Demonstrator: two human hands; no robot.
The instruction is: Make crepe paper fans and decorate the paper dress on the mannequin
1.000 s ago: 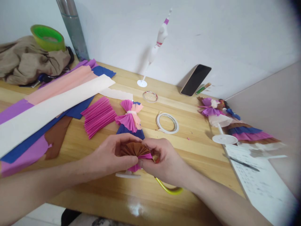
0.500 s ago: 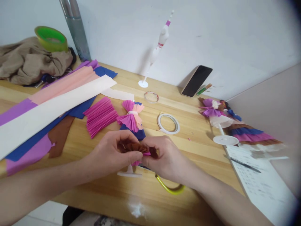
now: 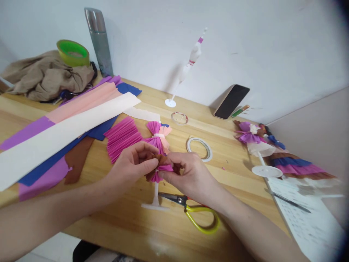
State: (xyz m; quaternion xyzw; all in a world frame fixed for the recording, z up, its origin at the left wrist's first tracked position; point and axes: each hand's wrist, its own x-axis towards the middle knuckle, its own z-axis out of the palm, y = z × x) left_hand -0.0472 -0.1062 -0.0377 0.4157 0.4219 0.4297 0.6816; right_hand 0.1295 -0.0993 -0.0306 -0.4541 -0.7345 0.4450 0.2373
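Between my two hands is a gathered crepe paper piece (image 3: 156,176), brown with a pink pleated fan at its front. My left hand (image 3: 136,159) pinches its brown side from the left, thumb on top. From the right, my right hand (image 3: 188,169) grips the pink edge between thumb and fingers. Just behind stands a little paper outfit (image 3: 157,135) of pink, peach and blue pleats tied with a white band. Below the hands shows a white stand (image 3: 155,206); whether the held piece is joined to it, I cannot tell. Scissors (image 3: 200,214) with yellow handles lie beneath my right wrist.
Pleated pink paper (image 3: 122,138) and long crepe paper strips (image 3: 81,120) lie to the left. A tape roll (image 3: 200,148) and a clear ring (image 3: 179,118) are behind. A white figure (image 3: 191,60), a phone (image 3: 231,101) and a bottle (image 3: 100,47) stand along the wall.
The view has shifted, so things sit lower and further right. My hands have risen from the scissors, which now show more fully, and more of the pink fan shows.
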